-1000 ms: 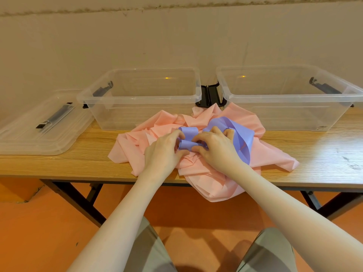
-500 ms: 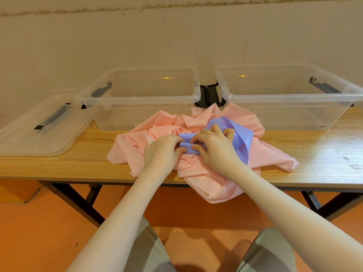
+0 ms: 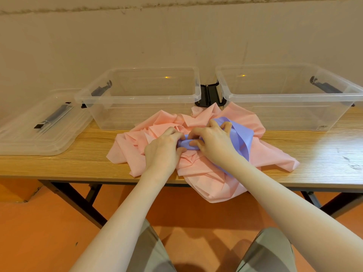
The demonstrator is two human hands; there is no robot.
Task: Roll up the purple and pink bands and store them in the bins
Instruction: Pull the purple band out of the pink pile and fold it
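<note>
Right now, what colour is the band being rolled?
Purple band, plain; head view shows it best.

Bands (image 3: 204,163) on table (image 3: 59,163), before two bins (image 3: 137,99).

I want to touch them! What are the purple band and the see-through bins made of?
The purple band looks like thin, smooth rubbery sheet: it curls in soft glossy loops. The bins look like hard clear plastic: you see through their shiny walls.
</note>
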